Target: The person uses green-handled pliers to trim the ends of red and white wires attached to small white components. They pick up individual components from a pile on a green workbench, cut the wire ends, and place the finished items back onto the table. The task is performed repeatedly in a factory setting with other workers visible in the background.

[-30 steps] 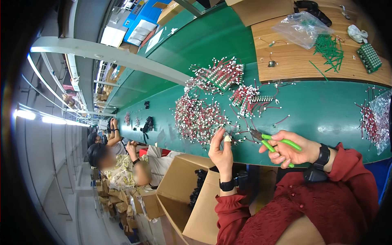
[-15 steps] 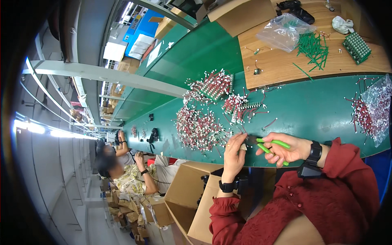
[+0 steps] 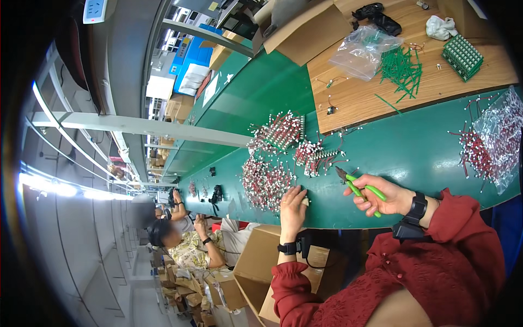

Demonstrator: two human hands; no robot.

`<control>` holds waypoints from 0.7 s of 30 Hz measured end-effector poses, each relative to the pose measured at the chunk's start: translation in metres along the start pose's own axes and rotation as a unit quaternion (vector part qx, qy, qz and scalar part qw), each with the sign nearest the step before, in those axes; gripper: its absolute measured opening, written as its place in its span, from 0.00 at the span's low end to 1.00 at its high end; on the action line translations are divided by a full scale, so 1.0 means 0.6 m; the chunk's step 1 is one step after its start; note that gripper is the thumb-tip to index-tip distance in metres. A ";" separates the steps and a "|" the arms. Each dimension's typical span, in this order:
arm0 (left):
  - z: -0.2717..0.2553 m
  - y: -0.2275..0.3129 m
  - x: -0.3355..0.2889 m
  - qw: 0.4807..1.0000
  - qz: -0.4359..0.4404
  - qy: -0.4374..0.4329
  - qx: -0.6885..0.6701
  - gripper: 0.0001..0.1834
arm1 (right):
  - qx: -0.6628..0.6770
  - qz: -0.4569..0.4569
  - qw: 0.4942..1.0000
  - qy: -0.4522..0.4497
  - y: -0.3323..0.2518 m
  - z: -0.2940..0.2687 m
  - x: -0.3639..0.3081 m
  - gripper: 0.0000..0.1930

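Observation:
My right hand [image 3: 384, 197] grips a pair of wire cutters [image 3: 364, 191] with bright green handles; the dark jaws point forward and left above the green tabletop, touching nothing. Its handles are spread a little. At the near edge of a large heap of red wires with white connectors [image 3: 265, 182] rests my left hand [image 3: 294, 207], its fingers reaching forward and slightly apart. Something pale shows at its thumb, too small to make out. Just beyond lies a smaller bunch of wired parts [image 3: 316, 157], beside a green board covered with red wires [image 3: 283, 133].
A wooden board [image 3: 354, 98] at the far right carries green sticks [image 3: 401, 73], a clear bag [image 3: 362, 52] and stacked green boards [image 3: 462, 58]. Another bag of red wires [image 3: 497, 139] lies right. Cardboard boxes [image 3: 256, 253] stand below the table edge; a person [image 3: 188, 248] sits left.
My left hand has moved left, away from the cutters, to the wire heap. The right hand still holds the cutters, now apart from the left hand. The view has shifted slightly.

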State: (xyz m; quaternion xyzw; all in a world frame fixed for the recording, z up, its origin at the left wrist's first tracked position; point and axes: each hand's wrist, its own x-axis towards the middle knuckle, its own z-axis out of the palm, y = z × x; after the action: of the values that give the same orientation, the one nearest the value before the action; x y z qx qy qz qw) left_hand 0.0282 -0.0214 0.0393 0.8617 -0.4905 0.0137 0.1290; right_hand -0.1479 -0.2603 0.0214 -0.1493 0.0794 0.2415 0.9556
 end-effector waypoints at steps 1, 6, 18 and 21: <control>0.001 0.004 0.010 0.999 -0.007 0.046 -0.012 0.15 | -0.001 -0.001 1.000 0.001 0.001 -0.002 0.000 0.19; 0.003 0.083 0.099 0.983 -0.021 0.176 -0.056 0.14 | -0.018 -0.010 1.000 0.015 0.003 -0.001 0.002 0.19; 0.028 0.129 0.194 0.987 0.112 0.069 0.095 0.11 | -0.052 -0.050 0.997 0.020 0.012 0.001 0.002 0.16; 0.017 0.127 0.187 0.990 0.092 0.109 -0.004 0.16 | -0.059 -0.047 0.997 0.019 0.020 0.003 0.001 0.16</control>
State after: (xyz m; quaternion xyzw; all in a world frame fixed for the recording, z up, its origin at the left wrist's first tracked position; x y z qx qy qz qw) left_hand 0.0207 -0.1553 0.0621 0.8057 -0.5507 0.1173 0.1838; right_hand -0.1528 -0.2495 0.0198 -0.2136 0.0765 0.1973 0.9537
